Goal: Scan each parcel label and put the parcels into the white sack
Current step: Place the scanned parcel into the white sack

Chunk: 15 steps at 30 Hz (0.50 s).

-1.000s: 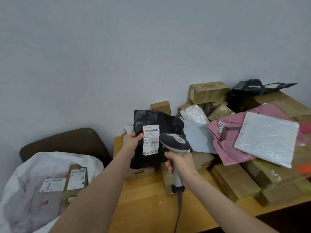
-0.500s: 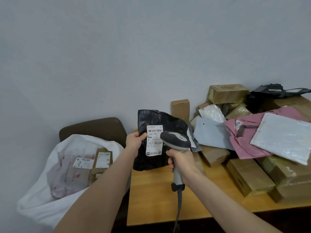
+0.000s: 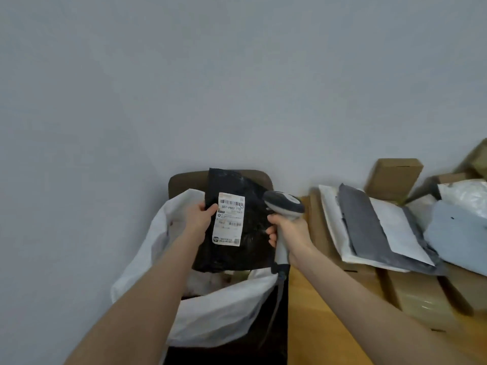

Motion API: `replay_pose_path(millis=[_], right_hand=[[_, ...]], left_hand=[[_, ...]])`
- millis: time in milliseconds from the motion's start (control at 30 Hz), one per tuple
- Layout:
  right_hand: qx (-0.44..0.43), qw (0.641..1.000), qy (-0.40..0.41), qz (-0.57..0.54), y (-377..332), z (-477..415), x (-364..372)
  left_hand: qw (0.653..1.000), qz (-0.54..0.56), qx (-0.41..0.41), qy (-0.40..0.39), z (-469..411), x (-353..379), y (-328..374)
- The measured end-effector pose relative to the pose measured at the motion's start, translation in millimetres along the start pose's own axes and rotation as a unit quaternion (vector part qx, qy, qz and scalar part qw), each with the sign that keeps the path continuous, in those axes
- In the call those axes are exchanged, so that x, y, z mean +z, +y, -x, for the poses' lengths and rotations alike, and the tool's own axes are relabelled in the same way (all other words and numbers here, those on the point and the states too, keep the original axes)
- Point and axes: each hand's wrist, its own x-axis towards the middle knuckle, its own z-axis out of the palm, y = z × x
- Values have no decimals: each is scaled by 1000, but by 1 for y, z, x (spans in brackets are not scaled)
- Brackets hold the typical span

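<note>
The black parcel (image 3: 250, 241), earlier held over the table (image 3: 321, 325), is now held by the left hand (image 3: 200, 217) above the open white sack (image 3: 218, 314).

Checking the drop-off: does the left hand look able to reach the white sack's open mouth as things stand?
Probably yes. The left hand holds the black plastic parcel just above the open mouth of the white sack, with nothing between; the right hand, gripping the grey barcode scanner, is off to one side.
</note>
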Motion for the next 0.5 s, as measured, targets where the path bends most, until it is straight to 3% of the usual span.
replay_pose_path(millis=[233,500], right_hand=[[81,996,11,22,38,-83,121],[159,984,66,40,85,-134,146]], left_hand=[[991,-78,-94,49,-116,-103,-78],[953,-269,-136,19,-150,-106,-154]])
